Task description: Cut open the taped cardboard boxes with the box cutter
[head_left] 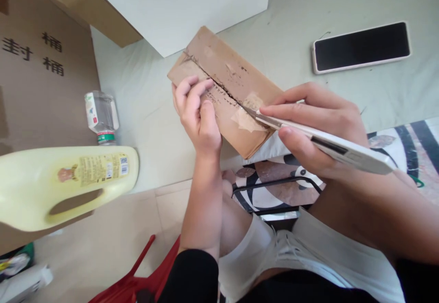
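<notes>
A small brown cardboard box (219, 65) lies tilted before me, with a dark seam running along its top face. Clear tape with a torn look covers the seam's near right end. My left hand (199, 111) grips the box's left side, fingers curled over the edge and onto the top. In my right hand (318, 124) is a white utility knife (336, 150), its blade out. The blade's tip rests at the seam, by the tape. The box's underside and inside are hidden.
A black-screened phone (361, 47) lies to the right on the pale green cloth (154, 93). On the left stand a clear bottle (103, 113), a yellow jug (68, 184) and a large carton (44, 97). A white box (192, 1) is behind, a red chair (147, 271) below.
</notes>
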A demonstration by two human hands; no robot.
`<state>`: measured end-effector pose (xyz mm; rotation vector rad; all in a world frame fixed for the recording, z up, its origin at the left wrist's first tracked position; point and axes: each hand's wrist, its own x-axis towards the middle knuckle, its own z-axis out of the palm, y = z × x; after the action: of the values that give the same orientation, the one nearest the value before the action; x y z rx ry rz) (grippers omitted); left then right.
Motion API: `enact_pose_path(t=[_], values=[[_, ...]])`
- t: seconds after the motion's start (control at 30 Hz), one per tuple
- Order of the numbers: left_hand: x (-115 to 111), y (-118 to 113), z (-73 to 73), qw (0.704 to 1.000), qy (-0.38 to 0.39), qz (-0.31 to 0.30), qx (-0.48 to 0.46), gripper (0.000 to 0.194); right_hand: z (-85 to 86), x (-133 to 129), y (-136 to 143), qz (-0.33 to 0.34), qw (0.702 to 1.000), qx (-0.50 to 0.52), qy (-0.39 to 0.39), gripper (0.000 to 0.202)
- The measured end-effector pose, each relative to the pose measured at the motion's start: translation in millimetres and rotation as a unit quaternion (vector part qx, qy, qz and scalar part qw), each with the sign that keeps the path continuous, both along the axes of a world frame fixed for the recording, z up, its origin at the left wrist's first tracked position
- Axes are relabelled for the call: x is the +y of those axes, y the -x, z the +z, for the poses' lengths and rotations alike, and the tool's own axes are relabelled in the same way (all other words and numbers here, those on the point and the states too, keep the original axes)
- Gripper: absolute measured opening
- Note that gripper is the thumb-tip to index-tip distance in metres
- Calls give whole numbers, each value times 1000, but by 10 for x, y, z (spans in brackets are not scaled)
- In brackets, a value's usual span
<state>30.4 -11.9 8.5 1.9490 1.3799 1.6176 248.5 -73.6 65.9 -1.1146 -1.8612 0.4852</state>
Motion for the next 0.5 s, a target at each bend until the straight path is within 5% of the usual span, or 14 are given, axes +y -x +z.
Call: enact_pose_path(t=[0.5], values=[[21,7,45,1000,0,9,-11,50,9,-30,-186,23,991,123,-40,29]])
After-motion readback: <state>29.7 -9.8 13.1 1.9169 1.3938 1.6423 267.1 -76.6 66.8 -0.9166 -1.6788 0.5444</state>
